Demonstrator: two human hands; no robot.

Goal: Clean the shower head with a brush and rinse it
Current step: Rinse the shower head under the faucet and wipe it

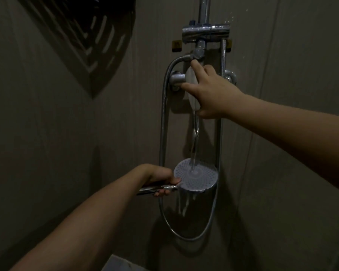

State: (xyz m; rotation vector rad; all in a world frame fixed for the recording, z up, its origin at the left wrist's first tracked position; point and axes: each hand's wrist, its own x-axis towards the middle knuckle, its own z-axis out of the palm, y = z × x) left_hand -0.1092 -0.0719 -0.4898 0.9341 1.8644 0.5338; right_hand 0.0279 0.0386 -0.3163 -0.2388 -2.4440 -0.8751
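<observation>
Shower head (pixel 196 178), round, face-up dotted pale nozzle disc on chrome body, held low by left hand (pixel 160 178) curled around its shiny handle (pixel 155 189), thin water stream (pixel 194 151) struck the disc, ribbed metal hose (pixel 162 124) looped behind, right hand (pixel 213 90) gripped the pale rounded tap lever (pixel 191 83) on the wall mixer.

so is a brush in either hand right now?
No. The left hand grips the shower head handle; the right hand is on the tap handle.
</observation>
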